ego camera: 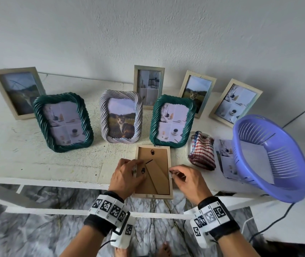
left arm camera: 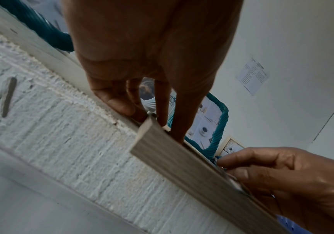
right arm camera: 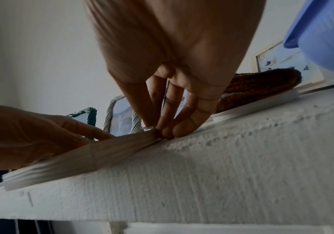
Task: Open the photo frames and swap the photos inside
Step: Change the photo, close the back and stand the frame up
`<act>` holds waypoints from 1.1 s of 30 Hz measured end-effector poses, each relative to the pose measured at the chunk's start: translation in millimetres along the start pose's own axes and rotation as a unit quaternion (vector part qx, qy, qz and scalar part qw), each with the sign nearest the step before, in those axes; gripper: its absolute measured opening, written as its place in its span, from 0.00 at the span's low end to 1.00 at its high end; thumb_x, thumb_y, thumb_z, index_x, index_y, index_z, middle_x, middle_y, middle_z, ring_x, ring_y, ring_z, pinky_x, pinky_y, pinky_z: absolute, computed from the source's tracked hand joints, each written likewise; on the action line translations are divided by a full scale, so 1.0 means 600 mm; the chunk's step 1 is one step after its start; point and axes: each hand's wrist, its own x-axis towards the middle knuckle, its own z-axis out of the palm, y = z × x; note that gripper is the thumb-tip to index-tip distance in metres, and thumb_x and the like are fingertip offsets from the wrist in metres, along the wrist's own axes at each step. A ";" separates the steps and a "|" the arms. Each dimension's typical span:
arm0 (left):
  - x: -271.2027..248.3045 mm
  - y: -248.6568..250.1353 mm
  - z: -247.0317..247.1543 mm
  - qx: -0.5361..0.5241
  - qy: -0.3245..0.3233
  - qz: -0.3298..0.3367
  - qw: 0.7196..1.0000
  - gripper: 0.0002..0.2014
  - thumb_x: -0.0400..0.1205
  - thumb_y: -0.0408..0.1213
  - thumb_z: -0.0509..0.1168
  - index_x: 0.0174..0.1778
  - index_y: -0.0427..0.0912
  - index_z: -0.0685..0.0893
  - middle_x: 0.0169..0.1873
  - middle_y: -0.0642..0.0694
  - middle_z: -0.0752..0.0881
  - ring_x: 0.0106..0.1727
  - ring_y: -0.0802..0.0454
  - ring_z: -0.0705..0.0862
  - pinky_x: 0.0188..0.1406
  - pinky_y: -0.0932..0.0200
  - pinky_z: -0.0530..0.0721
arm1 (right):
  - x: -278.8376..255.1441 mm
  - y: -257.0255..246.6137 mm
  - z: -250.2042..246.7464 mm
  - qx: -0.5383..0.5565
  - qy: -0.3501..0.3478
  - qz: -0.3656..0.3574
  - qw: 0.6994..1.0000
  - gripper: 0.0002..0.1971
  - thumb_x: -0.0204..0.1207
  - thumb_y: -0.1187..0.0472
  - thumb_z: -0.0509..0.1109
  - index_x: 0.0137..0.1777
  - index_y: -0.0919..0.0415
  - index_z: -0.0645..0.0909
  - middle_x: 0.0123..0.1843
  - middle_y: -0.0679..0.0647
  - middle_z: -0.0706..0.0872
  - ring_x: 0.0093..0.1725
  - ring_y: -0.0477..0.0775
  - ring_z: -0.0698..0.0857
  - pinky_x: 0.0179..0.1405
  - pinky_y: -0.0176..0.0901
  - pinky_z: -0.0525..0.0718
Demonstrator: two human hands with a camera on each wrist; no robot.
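A light wooden photo frame (ego camera: 152,196) lies face down at the table's front edge, brown backing and easel stand (ego camera: 157,175) facing up. My left hand (ego camera: 136,169) grips its left rail, thumb outside and fingertips on the backing side; the left wrist view shows my left hand (left arm camera: 142,115) on the frame (left arm camera: 192,171) rail. My right hand (ego camera: 172,173) pinches the right rail with thumb and fingers together. In the right wrist view my right hand (right arm camera: 160,131) sits on the frame (right arm camera: 82,158). Whatever is inside is hidden.
Behind stand two green rope frames (ego camera: 62,123) (ego camera: 172,121), a white rope frame with a cat photo (ego camera: 121,117) and several wooden frames by the wall. To the right are a striped cloth (ego camera: 201,153), a loose photo (ego camera: 225,158) and a purple basket (ego camera: 270,158).
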 end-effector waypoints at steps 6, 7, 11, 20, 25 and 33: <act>0.001 -0.002 0.001 0.000 0.002 0.001 1.000 0.26 0.74 0.47 0.76 0.69 0.57 0.81 0.55 0.49 0.74 0.55 0.49 0.82 0.58 0.55 0.81 | 0.015 0.024 -0.003 0.041 -0.042 0.019 0.998 0.15 0.73 0.55 0.74 0.58 0.39 0.82 0.47 0.36 0.90 0.46 0.39 0.88 0.48 0.46 0.88; 0.002 -0.002 0.001 0.000 0.002 0.002 1.000 0.26 0.74 0.47 0.76 0.69 0.57 0.81 0.55 0.50 0.74 0.55 0.49 0.82 0.58 0.56 0.80 | 0.016 0.027 -0.003 0.041 -0.049 0.020 0.998 0.16 0.73 0.58 0.75 0.57 0.39 0.83 0.47 0.37 0.90 0.46 0.40 0.88 0.48 0.46 0.88; 0.005 0.000 -0.001 0.008 -0.005 -0.004 1.000 0.26 0.73 0.47 0.76 0.68 0.57 0.81 0.54 0.50 0.73 0.55 0.49 0.82 0.58 0.57 0.80 | 0.017 0.022 -0.010 0.045 -0.066 0.009 0.997 0.12 0.75 0.61 0.76 0.53 0.43 0.85 0.47 0.39 0.89 0.47 0.39 0.87 0.50 0.42 0.86; 0.004 0.004 -0.004 0.007 -0.010 -0.005 1.000 0.25 0.74 0.47 0.75 0.68 0.57 0.81 0.54 0.50 0.74 0.56 0.49 0.81 0.59 0.55 0.80 | 0.025 0.006 -0.031 0.015 -0.121 0.009 0.993 0.07 0.77 0.54 0.74 0.53 0.50 0.84 0.48 0.40 0.87 0.46 0.38 0.83 0.46 0.34 0.80; 0.003 0.006 -0.007 0.006 -0.011 -0.008 1.000 0.25 0.73 0.47 0.76 0.68 0.57 0.82 0.54 0.49 0.75 0.55 0.49 0.81 0.58 0.55 0.80 | 0.048 0.003 -0.016 -0.021 -0.108 -0.025 0.994 0.09 0.77 0.49 0.73 0.45 0.51 0.77 0.39 0.39 0.81 0.38 0.41 0.79 0.37 0.39 0.77; 0.000 0.007 -0.007 0.005 -0.014 -0.010 1.000 0.25 0.74 0.47 0.75 0.68 0.57 0.81 0.55 0.50 0.74 0.55 0.50 0.81 0.57 0.57 0.79 | 0.039 -0.002 0.000 -0.030 -0.055 -0.034 0.997 0.08 0.79 0.51 0.70 0.44 0.52 0.75 0.38 0.40 0.79 0.36 0.44 0.78 0.34 0.40 0.75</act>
